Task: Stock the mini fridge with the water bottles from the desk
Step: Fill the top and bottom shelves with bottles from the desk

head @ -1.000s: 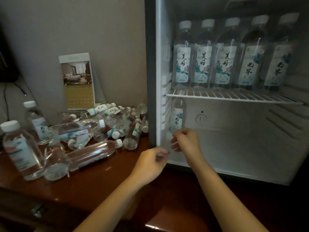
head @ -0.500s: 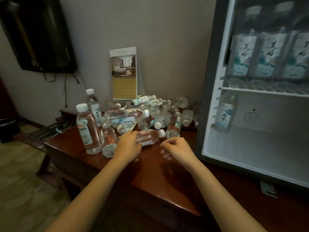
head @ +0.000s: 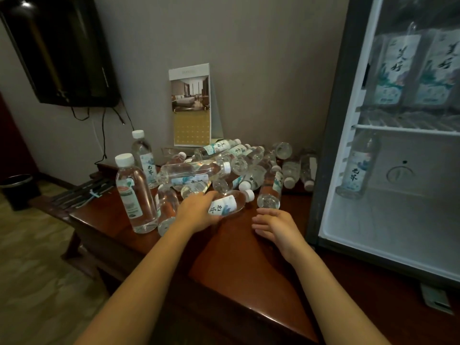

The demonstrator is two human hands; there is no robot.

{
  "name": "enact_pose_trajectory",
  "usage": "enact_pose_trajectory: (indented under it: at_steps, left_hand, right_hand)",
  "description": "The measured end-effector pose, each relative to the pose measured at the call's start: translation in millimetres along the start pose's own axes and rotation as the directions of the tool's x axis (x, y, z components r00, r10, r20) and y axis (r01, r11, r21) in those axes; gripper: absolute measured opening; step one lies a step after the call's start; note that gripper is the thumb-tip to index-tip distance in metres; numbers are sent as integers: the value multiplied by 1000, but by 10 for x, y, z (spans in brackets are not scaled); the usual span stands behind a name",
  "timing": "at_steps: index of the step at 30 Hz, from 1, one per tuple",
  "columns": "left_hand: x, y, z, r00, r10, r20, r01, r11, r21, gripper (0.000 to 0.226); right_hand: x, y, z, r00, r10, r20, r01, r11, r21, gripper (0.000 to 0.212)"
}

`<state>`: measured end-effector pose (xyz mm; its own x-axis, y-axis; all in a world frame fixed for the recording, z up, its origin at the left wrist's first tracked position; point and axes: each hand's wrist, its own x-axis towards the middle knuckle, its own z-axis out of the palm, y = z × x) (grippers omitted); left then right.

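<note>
Now left hand point(head: 196, 213) grips lying bottle point(head: 225, 204); right hand point(head: 277, 225) empty, fingers point(head: 261, 226) relaxed.

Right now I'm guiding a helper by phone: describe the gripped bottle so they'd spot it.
Left of the open mini fridge, a brown desk holds piled water bottles. At the pile's near edge one lies sideways, the only bottle the left hand grips.
</note>
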<state>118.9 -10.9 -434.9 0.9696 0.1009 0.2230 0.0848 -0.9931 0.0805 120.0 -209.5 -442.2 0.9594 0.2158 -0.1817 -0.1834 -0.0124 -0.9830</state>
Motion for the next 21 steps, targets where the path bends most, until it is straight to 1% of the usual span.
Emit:
enact_pose_trajectory:
  at_steps: [3,6,8,10,11,12,14,16,18,19,21]
  left_hand:
    - [-93,84,-12,999,-4,37,11,981,-191,61]
    - [-237,204,-1,998,-67,-9,62,959,-275,58]
    - [-337,274,-10,991,-123,-49,101,941,-323,57]
    - [-435,326,-17,983,-170,-75,122,895,-430,57]
    - [-485,352,-8,979,-190,-73,128,853,-506,57]
    - [-545,384,-1,977,-203,-69,126,804,-582,58]
    - [-664,457,24,976,-210,-56,109,694,-712,58]
    - [-765,518,58,985,-172,-23,75,540,-838,59]
    - [-832,540,80,994,-106,6,49,411,-910,64]
    - [-859,545,73,997,-77,15,43,376,-925,68]
    - [-897,548,55,999,-31,29,38,373,-927,78]
  right_hand:
    - [7,-13,41,997,52,62,-56,996,70,51]
    - [-5,0,53,991,51,126,-66,991,117,63]
    - [-40,1,38,987,25,160,-48,989,137,59]
    - [-90,-5,36,977,-16,214,-13,991,136,44]
    - [-106,2,43,971,-42,236,9,990,139,39]
    - [-109,16,50,967,-70,244,33,987,155,41]
    - [-116,31,52,963,-133,234,83,973,214,53]
    - [-143,24,36,953,-197,232,131,953,273,64]
    - [-180,4,8,943,-237,232,161,939,303,70]
    - [-204,-8,-3,939,-251,234,175,937,302,71]
    - [-256,-27,-20,931,-269,247,199,941,275,73]
